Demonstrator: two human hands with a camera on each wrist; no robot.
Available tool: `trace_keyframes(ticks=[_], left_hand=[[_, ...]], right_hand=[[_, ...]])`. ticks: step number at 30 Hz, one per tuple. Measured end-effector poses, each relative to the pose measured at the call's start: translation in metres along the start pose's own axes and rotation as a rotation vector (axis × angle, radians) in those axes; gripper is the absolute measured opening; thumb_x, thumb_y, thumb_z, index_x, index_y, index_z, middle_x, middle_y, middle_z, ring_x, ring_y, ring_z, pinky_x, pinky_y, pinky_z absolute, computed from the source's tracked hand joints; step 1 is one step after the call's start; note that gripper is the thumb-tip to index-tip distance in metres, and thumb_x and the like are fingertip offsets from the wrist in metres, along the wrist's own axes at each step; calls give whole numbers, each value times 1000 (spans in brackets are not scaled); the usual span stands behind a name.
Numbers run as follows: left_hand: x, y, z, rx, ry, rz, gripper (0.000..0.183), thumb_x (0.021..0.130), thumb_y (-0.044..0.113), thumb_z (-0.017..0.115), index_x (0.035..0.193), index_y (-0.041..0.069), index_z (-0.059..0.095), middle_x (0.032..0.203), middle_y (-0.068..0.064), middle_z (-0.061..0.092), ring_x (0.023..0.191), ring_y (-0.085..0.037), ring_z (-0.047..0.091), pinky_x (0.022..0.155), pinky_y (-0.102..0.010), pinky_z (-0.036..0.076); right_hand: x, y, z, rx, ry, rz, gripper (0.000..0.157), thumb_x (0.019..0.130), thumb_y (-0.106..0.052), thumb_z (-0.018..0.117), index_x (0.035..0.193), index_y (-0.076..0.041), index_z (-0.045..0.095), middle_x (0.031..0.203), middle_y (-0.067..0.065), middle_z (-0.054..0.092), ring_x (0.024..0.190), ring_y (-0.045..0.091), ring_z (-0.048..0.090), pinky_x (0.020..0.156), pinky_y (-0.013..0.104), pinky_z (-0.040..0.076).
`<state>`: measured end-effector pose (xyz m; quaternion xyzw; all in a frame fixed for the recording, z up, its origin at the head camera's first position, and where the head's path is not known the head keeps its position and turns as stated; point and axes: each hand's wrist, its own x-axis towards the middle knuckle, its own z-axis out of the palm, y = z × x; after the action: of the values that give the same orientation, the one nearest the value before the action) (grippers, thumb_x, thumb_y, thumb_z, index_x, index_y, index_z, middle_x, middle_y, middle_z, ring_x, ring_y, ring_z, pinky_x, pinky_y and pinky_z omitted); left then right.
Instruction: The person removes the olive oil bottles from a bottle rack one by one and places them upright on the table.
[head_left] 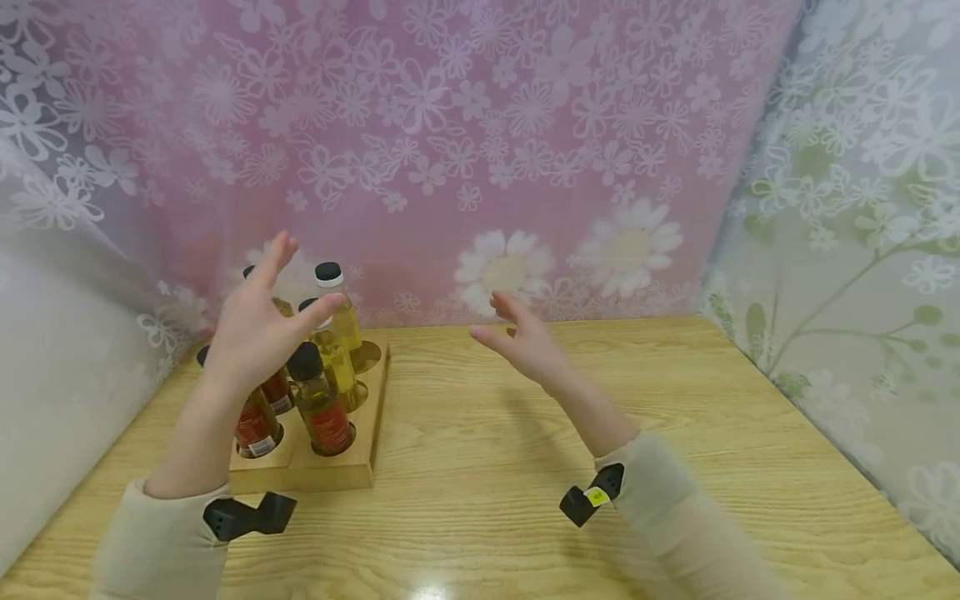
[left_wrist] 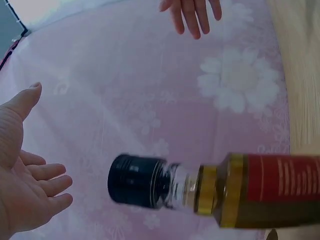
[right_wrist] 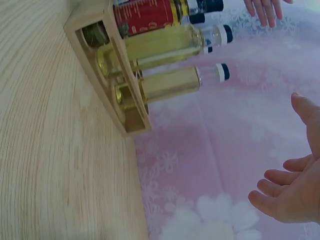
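Left hand (head_left: 251,337): raised over the left side of the tabletop (head_left: 480,450), in front of the bottles in the head view; fingers extended and thumb held well away from them, gripping nothing; its own wrist view shows it apart from the nearest dark cap
Right hand (head_left: 528,346): raised above the tabletop to the right of the rack, well apart from the bottles; fingers slightly bent, thumb spread from them, holding nothing
Rack (head_left: 330,477): wooden, with round holes in its top board, standing on the left part of the tabletop
Front right bottle (head_left: 327,412): black cap, red label, upright in its hole near the rack's right edge
Front left bottle (head_left: 257,427): red label, set in the rack beside it, partly covered by the left hand and forearm
Pale yellow bottles (head_left: 348,325): two along the rack's right side, behind the front right bottle, dark caps with white bands
Other bottles: farther back on the left, largely hidden by the left hand
Sleeves (head_left: 667,492): beige, a small black device (head_left: 251,517) at each cuff
Backdrop (head_left: 465,167): pink cloth with white flowers, behind the tabletop
Right side cloth (head_left: 862,250): pale, with green leaves and white flowers
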<state>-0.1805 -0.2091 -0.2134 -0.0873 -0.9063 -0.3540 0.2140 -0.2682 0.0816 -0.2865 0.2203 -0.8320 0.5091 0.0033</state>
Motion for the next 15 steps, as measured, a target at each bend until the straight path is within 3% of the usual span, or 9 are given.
trace_keyframes(ticks=[2,4,9,15], left_hand=[[-1,-10,-10,8,19,-33,90,86,48,61,151,20,5,153,-2,19,124,-38,39,93,-60,34],[-3,-21,-20,8,26,-72,90,87,48,60,151,20,3,153,-4,17,137,-38,17,98,-66,20],[-13,-56,-40,-22,29,-160,89,90,45,56,150,17,-3,154,-7,11,137,-41,10,100,-67,12],[-31,-104,-52,-56,-44,-222,90,93,39,54,148,12,-12,153,-18,1,134,-48,1,99,-69,7]], right_hand=[[2,-4,7,24,-13,-20,74,89,-35,62,147,-9,24,147,10,31,134,24,28,107,41,27],[3,-8,15,41,-24,-36,75,89,-34,63,147,-9,24,147,10,31,134,24,28,107,41,27],[7,-14,36,65,-45,-34,76,88,-33,65,147,-11,24,146,7,33,134,20,30,107,40,28],[12,-11,64,45,-85,-43,78,87,-33,66,148,-9,23,148,7,32,134,20,30,107,37,28]])
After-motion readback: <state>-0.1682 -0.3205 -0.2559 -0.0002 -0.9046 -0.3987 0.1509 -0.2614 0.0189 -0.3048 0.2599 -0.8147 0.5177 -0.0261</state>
